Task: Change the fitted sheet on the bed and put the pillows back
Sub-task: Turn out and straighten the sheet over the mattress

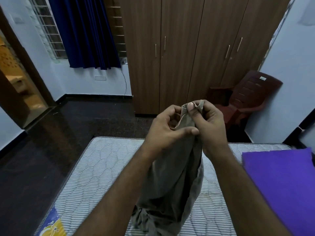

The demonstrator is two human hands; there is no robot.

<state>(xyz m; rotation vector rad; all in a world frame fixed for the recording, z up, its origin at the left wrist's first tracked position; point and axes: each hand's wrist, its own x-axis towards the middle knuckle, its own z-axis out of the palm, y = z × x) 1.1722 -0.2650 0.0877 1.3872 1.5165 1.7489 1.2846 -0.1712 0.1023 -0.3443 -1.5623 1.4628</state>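
I have the grey-brown sheet (172, 181) bunched and hanging over the bare striped mattress (95, 167). My right hand (207, 124) pinches its top edge; my left hand (166, 129) curls round the fabric just below. With both grips so close, I could miss the corner and spread it twisted, or drag it over the purple pillow (279, 181).

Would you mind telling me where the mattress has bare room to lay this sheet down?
The striped mattress is bare on its left half, between the hanging grey sheet and the left edge. The right side is crowded by the purple pillow.
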